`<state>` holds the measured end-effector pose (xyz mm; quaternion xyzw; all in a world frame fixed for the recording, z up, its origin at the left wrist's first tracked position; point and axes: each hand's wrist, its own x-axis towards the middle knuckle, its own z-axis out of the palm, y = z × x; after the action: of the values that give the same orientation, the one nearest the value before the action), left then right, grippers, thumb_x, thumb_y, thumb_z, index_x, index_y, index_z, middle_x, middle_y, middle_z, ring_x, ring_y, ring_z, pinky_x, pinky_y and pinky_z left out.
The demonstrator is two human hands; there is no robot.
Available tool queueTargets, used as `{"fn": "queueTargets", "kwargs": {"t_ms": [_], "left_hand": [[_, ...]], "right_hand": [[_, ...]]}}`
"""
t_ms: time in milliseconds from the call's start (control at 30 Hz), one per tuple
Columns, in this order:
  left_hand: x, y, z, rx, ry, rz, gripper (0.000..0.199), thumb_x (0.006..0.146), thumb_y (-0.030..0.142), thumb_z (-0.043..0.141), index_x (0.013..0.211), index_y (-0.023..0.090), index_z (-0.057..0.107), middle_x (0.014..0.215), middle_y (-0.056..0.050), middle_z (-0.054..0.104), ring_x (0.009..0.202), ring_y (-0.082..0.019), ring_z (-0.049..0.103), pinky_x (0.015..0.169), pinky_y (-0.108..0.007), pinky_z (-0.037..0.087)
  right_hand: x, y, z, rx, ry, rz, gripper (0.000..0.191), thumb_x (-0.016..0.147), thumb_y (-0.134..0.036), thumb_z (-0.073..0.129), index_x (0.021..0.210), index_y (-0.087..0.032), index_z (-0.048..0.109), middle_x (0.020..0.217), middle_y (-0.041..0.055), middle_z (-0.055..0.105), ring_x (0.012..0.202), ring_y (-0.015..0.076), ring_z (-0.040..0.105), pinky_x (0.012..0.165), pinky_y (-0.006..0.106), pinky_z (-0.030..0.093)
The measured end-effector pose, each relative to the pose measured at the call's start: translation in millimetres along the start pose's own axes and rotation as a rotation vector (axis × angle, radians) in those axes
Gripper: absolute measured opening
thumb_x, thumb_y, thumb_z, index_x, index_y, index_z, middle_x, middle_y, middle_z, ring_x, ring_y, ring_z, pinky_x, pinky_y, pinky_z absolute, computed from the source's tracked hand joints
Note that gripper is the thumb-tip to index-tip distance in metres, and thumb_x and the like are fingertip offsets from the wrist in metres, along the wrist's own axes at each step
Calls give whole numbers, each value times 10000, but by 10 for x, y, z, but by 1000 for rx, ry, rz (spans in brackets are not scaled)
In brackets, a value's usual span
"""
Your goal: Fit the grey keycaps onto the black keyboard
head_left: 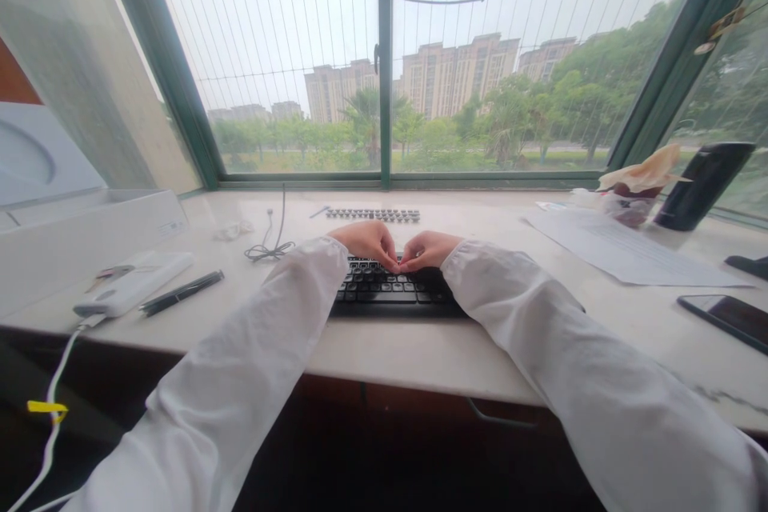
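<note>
A black keyboard lies on the white ledge in front of me, with some key positions bare of caps. Over its middle, my left hand and my right hand meet with thumbs and fingertips pinched close together. Whatever sits between those fingertips is too small to make out. Just behind the hands, loose keycaps stand in rows. The thin blue tool rests at the left end of these rows. Both forearms cover the keyboard's two ends.
To the left are a coiled cable, a pen, a white power bank and a white box. On the right lie paper sheets, a phone and a dark bottle. A window stands behind the ledge.
</note>
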<state>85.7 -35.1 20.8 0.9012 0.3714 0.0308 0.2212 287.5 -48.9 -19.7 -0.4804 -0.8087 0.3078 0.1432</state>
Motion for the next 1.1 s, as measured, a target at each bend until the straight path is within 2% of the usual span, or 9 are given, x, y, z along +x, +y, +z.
{"fn": "queueTargets", "kwargs": {"t_ms": [133, 267, 533, 700, 833, 967, 1100], "left_hand": [[-5, 63, 12, 43, -3, -14, 284, 557, 422, 783, 739, 204, 766, 664, 23, 687, 672, -125, 568, 633, -241, 356], [-27, 156, 26, 82, 16, 27, 217, 580, 351, 752, 722, 186, 761, 604, 23, 651, 633, -121, 553, 592, -238, 346], [-66, 296, 13, 138, 14, 60, 199, 590, 322, 718, 711, 169, 755, 568, 17, 607, 602, -120, 522, 569, -244, 339], [-13, 204, 21, 70, 3, 60, 234, 579, 340, 744, 762, 198, 774, 616, 20, 648, 656, -132, 554, 592, -243, 353], [37, 95, 20, 28, -22, 63, 240, 566, 356, 767, 750, 202, 770, 627, 35, 656, 674, -126, 557, 640, -239, 368], [69, 23, 24, -7, -42, 37, 263, 559, 391, 782, 729, 193, 758, 641, 38, 660, 688, -122, 555, 672, -234, 370], [113, -21, 36, -14, -49, -3, 302, 547, 443, 788, 726, 202, 758, 675, 39, 662, 727, -130, 550, 683, -232, 363]], "right_hand": [[52, -38, 3, -7, -8, 45, 283, 574, -439, 775, 711, -199, 716, 698, -30, 664, 798, 160, 586, 727, 242, 405], [94, -59, 21, 48, -27, 93, 148, 577, -290, 744, 685, -196, 708, 686, -42, 664, 838, 168, 598, 769, 243, 406], [106, -89, 21, 76, -51, 96, 204, 580, -219, 696, 772, -207, 763, 777, -37, 722, 991, 215, 610, 899, 257, 411], [116, -102, 24, 104, -54, 132, 209, 564, -194, 695, 761, -209, 761, 791, -36, 724, 964, 212, 620, 879, 252, 431], [96, -116, 41, 182, -45, 124, 130, 528, -204, 693, 657, -187, 701, 680, -41, 671, 838, 176, 612, 792, 241, 437], [80, -139, 49, 133, 10, 140, 119, 507, -236, 704, 577, -183, 624, 598, -53, 596, 751, 150, 564, 699, 236, 405], [82, -149, 35, 85, -15, 135, 129, 522, -261, 704, 586, -187, 619, 595, -60, 570, 736, 136, 528, 678, 237, 368]]}}
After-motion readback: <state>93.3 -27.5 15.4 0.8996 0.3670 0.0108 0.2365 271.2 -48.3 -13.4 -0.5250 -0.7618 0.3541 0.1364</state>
